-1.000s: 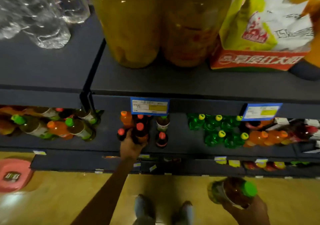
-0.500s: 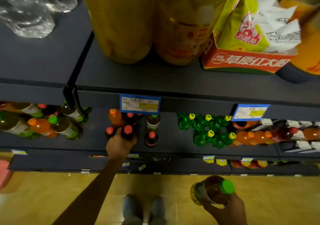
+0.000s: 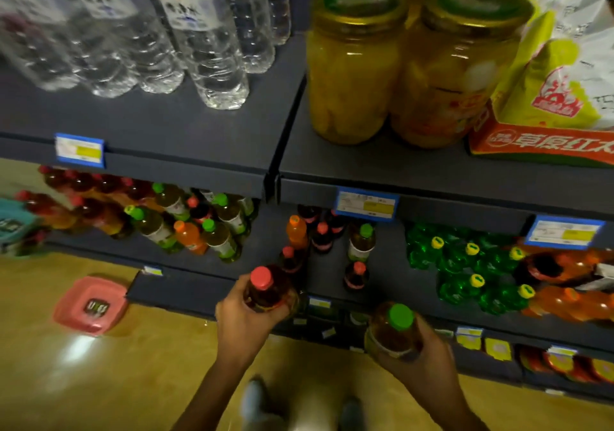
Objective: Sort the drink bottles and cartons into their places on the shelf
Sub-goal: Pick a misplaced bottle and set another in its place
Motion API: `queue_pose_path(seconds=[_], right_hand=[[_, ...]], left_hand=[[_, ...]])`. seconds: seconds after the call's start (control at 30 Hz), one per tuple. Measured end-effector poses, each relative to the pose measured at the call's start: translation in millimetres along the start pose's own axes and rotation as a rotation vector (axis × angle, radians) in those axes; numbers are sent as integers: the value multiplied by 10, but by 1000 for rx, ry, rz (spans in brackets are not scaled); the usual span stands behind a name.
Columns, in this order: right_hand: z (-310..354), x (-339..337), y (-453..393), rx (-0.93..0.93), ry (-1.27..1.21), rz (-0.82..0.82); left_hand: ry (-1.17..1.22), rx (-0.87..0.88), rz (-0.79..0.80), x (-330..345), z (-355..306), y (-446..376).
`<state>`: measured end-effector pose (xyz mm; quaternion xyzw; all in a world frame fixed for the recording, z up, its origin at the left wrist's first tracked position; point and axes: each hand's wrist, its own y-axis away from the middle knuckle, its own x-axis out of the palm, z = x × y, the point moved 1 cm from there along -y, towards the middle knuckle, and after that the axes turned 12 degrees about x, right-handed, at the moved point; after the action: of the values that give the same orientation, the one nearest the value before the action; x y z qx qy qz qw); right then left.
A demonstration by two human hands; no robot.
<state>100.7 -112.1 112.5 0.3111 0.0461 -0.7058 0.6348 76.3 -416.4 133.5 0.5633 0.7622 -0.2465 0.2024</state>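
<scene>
The left hand (image 3: 244, 317), low in the centre of the frame, has its fingers curled round a dark red-capped bottle (image 3: 265, 289), held just off the front edge of the middle shelf (image 3: 385, 264). The right hand (image 3: 420, 347), lower right of centre, is wrapped round an amber green-capped bottle (image 3: 393, 331), held in front of the lower shelf edge and apart from the other bottle. Neither bottle stands on the shelf yet.

Sorting looks partly done at best. Directly above the left hand, a small group of red-capped bottles (image 3: 320, 236) shares its patch with one orange bottle (image 3: 296, 231) and one green-capped bottle (image 3: 361, 243), so that spot still seems mixed. In the left middle of the frame, a cluster of green-, red- and orange-capped bottles (image 3: 196, 221) is jumbled together, some tilted. On the right, the green bottles with yellow caps (image 3: 465, 264) sit in a tidier block, with orange bottles (image 3: 571, 284) just beside them. I see no cartons that I can clearly tell.

The shelving is dark grey with blue price tags (image 3: 367, 204) on its front edges. The top shelf carries clear water bottles (image 3: 199, 38) at upper left, jars of yellow fruit (image 3: 352, 65) at upper centre, and a yellow-and-white bag (image 3: 564, 75) at upper right. Below is a glossy yellowish floor (image 3: 99, 380), with a pink tray (image 3: 91, 304) lying at lower left.
</scene>
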Motion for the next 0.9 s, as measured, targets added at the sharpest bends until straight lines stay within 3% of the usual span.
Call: queue_pose_path(seconds=[0.2, 0.53, 0.7, 0.9], right_hand=[[589, 965, 50, -22, -24, 96], [1750, 3190, 438, 8, -48, -10], [2125, 3791, 619, -19, -57, -24], [2236, 4088, 644, -26, -64, -6]], left_hand=[[-2, 9, -29, -773, 502, -204], [9, 49, 24, -2524, 2055, -842], [-4, 67, 39, -3208, 2516, -1113], [-9, 94, -4, -3494, 2642, -1202]])
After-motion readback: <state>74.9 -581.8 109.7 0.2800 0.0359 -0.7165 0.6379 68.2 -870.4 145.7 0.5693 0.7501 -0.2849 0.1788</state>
